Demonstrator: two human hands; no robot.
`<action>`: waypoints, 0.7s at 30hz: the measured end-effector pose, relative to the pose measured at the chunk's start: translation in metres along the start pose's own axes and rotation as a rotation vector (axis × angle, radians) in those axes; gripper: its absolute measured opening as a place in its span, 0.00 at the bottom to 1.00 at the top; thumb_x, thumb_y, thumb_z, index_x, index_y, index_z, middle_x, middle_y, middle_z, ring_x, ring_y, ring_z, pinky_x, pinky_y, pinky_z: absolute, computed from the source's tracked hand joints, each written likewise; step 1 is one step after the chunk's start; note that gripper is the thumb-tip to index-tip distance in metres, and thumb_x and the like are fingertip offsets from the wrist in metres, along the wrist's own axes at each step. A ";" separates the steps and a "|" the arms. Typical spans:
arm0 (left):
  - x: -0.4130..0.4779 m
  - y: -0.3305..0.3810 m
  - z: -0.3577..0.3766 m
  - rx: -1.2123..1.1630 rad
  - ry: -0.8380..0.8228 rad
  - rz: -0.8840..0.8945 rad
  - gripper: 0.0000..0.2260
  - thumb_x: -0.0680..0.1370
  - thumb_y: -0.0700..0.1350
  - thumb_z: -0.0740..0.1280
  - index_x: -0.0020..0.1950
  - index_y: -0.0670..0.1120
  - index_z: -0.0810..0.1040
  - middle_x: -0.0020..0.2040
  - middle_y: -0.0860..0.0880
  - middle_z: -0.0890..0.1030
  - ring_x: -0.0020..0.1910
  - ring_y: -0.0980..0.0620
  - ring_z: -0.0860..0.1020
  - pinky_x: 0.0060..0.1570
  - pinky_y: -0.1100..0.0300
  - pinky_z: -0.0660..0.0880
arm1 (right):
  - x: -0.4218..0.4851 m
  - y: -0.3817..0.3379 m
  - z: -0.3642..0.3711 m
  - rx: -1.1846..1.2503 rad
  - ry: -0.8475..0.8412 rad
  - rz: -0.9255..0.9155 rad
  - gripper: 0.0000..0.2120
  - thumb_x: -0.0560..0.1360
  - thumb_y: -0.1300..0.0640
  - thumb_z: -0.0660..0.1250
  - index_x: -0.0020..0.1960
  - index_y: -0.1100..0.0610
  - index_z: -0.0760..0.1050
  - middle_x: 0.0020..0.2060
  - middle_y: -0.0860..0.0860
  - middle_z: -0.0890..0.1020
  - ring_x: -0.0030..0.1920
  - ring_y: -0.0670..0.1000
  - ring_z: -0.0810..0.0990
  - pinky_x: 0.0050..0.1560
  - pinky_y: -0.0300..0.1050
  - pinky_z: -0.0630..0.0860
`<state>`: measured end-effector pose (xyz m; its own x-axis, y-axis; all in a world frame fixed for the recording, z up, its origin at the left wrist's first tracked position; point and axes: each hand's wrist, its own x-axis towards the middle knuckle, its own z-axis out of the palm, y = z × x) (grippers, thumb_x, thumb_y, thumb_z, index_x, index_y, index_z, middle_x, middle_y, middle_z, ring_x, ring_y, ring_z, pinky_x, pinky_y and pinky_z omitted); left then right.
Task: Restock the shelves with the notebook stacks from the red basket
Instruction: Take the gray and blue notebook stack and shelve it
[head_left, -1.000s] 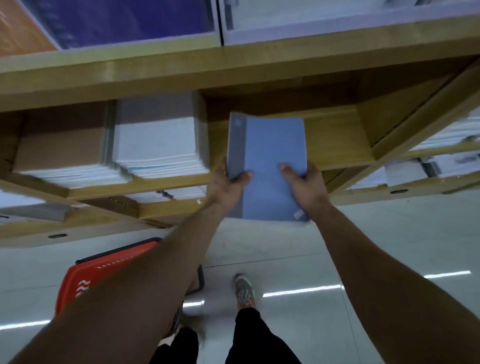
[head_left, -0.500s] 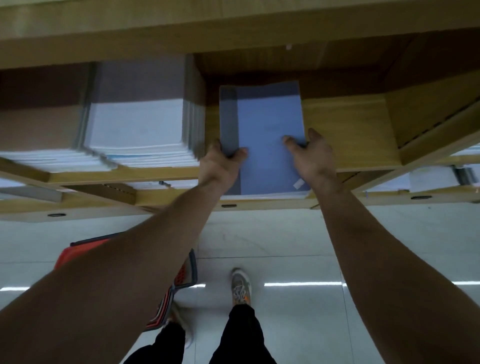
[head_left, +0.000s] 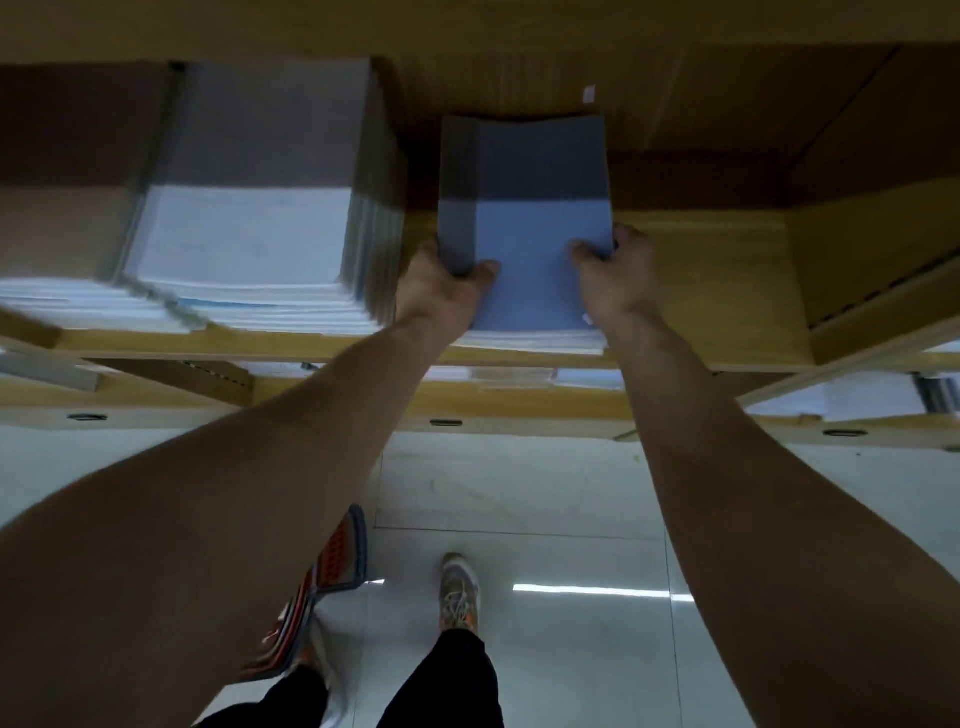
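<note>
A stack of blue notebooks (head_left: 535, 228) with a grey spine strip lies on the wooden shelf (head_left: 706, 291), its far half in shadow under the board above. My left hand (head_left: 441, 286) grips its near left corner, thumb on the cover. My right hand (head_left: 613, 275) grips the near right edge the same way. The red basket (head_left: 322, 587) stands on the floor below, mostly hidden behind my left forearm.
Left of the blue stack sit a tall white notebook stack (head_left: 249, 244) and a brown-covered one (head_left: 57, 208). An upright divider (head_left: 857, 270) closes the compartment on the right. Lower shelves hold more stacks. My feet stand on glossy floor tiles (head_left: 571, 519).
Both hands have pushed the blue stack from in front of the shelf edge deep into the compartment. The view has moved closer to the shelf.
</note>
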<state>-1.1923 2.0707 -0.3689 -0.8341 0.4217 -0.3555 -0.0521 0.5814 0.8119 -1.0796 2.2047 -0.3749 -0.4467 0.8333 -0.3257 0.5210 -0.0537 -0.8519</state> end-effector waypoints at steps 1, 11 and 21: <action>0.009 0.000 0.001 -0.033 -0.008 -0.001 0.34 0.65 0.60 0.77 0.68 0.48 0.75 0.60 0.48 0.83 0.56 0.45 0.82 0.58 0.48 0.80 | 0.005 -0.004 0.002 -0.038 0.005 -0.006 0.16 0.82 0.52 0.65 0.68 0.55 0.73 0.58 0.50 0.81 0.56 0.51 0.80 0.50 0.42 0.73; 0.005 -0.007 -0.007 0.000 -0.086 0.015 0.26 0.76 0.54 0.73 0.71 0.47 0.71 0.59 0.49 0.80 0.59 0.45 0.80 0.61 0.51 0.77 | -0.009 0.014 0.006 0.006 0.026 -0.043 0.20 0.82 0.47 0.64 0.71 0.52 0.69 0.58 0.47 0.79 0.55 0.49 0.78 0.54 0.46 0.74; -0.008 -0.015 -0.018 0.170 -0.180 0.109 0.31 0.81 0.58 0.66 0.80 0.55 0.59 0.60 0.50 0.77 0.57 0.48 0.76 0.60 0.54 0.74 | -0.028 0.019 0.001 -0.031 -0.024 -0.082 0.19 0.85 0.48 0.57 0.74 0.51 0.63 0.57 0.46 0.74 0.51 0.45 0.76 0.44 0.38 0.71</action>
<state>-1.1951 2.0463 -0.3699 -0.7178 0.5964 -0.3593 0.1382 0.6278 0.7660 -1.0582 2.1794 -0.3824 -0.5061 0.8207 -0.2652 0.5037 0.0316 -0.8633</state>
